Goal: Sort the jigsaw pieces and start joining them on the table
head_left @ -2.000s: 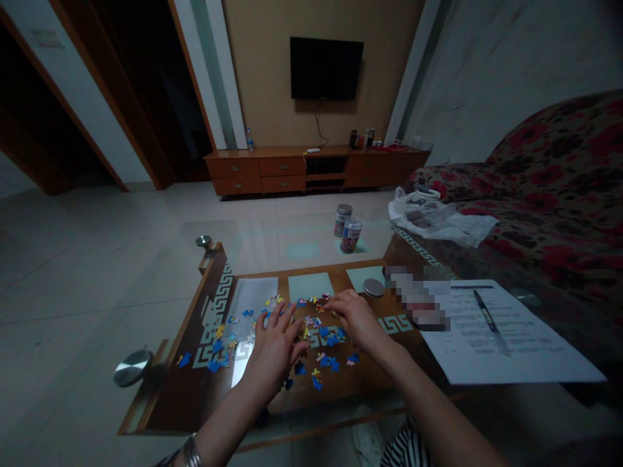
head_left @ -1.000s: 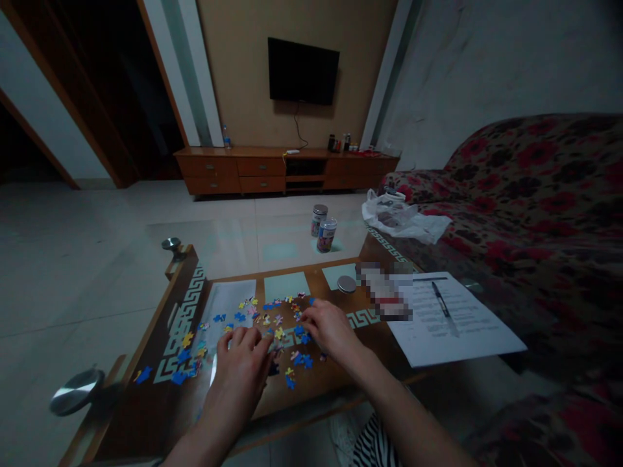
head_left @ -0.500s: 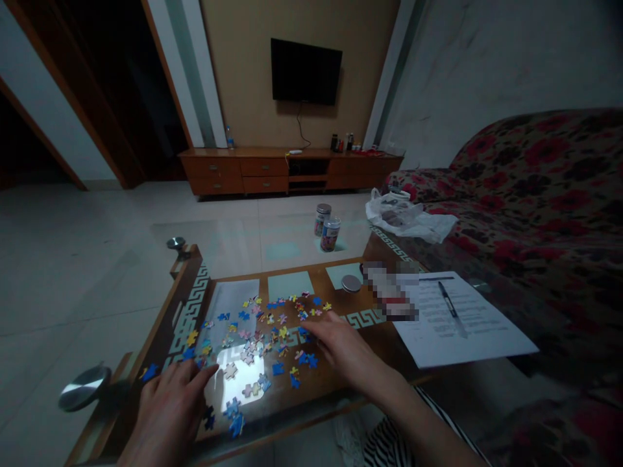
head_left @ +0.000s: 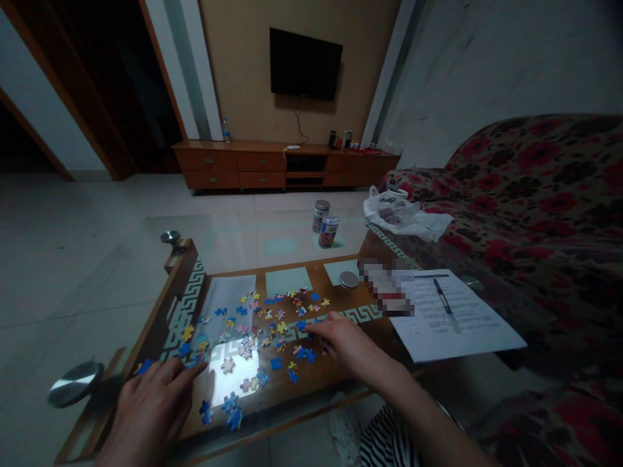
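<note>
Several small coloured jigsaw pieces (head_left: 257,331) lie scattered on the glass-topped coffee table (head_left: 331,383). My left hand (head_left: 148,405) lies flat near the table's front left edge, fingers stretched toward blue pieces (head_left: 187,353), holding nothing. My right hand (head_left: 348,344) rests palm down at the right of the scatter, fingers out, fingertips touching pieces near the middle. A round metal lid (head_left: 348,279) sits behind the pieces.
A printed sheet (head_left: 452,321) with a pen (head_left: 442,295) lies at the table's right. A jar (head_left: 328,231) stands at the far side and a white plastic bag (head_left: 406,217) near the flowered sofa (head_left: 535,194). A round metal fitting (head_left: 75,384) marks the near left corner.
My left hand has slid from the middle of the pieces back to the front left edge. The pieces it covered now lie spread over a wider patch. My right hand moved slightly nearer.
</note>
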`<action>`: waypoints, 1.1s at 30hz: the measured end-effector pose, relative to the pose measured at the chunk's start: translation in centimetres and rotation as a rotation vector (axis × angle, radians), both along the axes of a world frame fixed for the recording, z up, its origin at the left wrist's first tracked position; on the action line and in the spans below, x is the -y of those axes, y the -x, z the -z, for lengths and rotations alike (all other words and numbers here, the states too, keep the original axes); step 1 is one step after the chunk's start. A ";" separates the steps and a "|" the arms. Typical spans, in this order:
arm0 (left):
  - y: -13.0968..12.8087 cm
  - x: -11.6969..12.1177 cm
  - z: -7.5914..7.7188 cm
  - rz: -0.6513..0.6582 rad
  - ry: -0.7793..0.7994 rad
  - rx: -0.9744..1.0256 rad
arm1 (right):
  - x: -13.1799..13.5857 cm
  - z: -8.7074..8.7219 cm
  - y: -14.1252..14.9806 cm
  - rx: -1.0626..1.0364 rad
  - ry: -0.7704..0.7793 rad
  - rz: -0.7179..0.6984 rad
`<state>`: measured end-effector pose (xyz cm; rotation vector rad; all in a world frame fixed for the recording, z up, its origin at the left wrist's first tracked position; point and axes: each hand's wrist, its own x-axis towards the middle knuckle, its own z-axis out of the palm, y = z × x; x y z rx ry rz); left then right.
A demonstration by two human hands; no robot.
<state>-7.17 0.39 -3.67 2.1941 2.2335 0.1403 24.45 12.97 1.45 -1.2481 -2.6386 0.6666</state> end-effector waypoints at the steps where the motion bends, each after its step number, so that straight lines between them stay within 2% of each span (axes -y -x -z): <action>1: 0.2 0.1 0.1 0.012 -0.010 0.019 | -0.1 -0.1 -0.1 -0.001 0.011 0.002; 4: 0.3 0.3 0.2 0.055 -0.050 0.069 | -0.6 -0.4 -0.7 0.015 -0.009 0.054; 7: -0.2 0.5 0.0 0.067 -0.053 0.136 | -1.0 -0.6 -1.7 0.128 -0.042 0.143; 10: -1.1 0.8 -0.3 0.094 0.034 0.239 | -1.0 -0.4 -2.5 0.240 -0.031 0.158; 14: -1.7 1.1 -1.0 0.119 0.134 0.264 | -0.7 0.2 -2.5 0.257 -0.038 0.137; 22: -1.4 1.0 -2.9 0.036 0.193 0.221 | -0.9 1.9 -1.8 0.225 -0.045 0.069; 28: -1.2 1.2 -4.3 -0.040 0.242 0.212 | -1.0 2.8 -1.8 0.285 -0.101 0.105; 33: -1.6 1.6 -4.6 -0.083 0.337 0.217 | -1.0 3.0 -1.9 0.360 -0.088 0.128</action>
